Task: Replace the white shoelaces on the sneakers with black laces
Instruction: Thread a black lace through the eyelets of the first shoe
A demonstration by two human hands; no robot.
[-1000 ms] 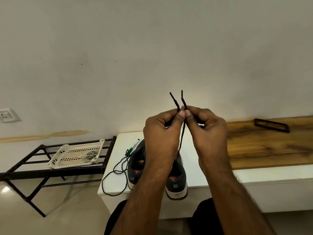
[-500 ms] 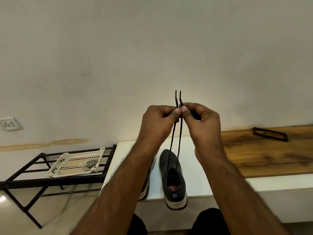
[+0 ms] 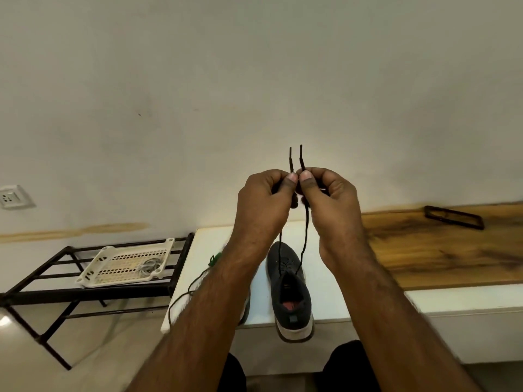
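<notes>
A dark grey sneaker (image 3: pixel 291 290) with a pale sole lies on the white table (image 3: pixel 334 287), heel toward me. A black lace (image 3: pixel 305 236) runs up from its eyelets in two strands. My left hand (image 3: pixel 264 202) pinches one strand and my right hand (image 3: pixel 328 196) pinches the other, thumbs side by side, well above the shoe. Both lace tips stick up above my fingers. The second sneaker (image 3: pixel 245 306) is almost wholly hidden behind my left forearm. Another black lace (image 3: pixel 184 295) trails over the table's left edge.
A cream perforated tray (image 3: pixel 124 264) holding pale laces sits on a black metal rack (image 3: pixel 36 295) at the left. A green-capped pen (image 3: pixel 214 260) lies on the table. A wooden top (image 3: pixel 441 250) to the right carries a black rectangular frame (image 3: pixel 452 220). A wall socket (image 3: pixel 12 197) is far left.
The crossed lace tips have come parallel and upright. My hands have shifted slightly apart, and the sneaker and loose lace on the table show again beside my left forearm.
</notes>
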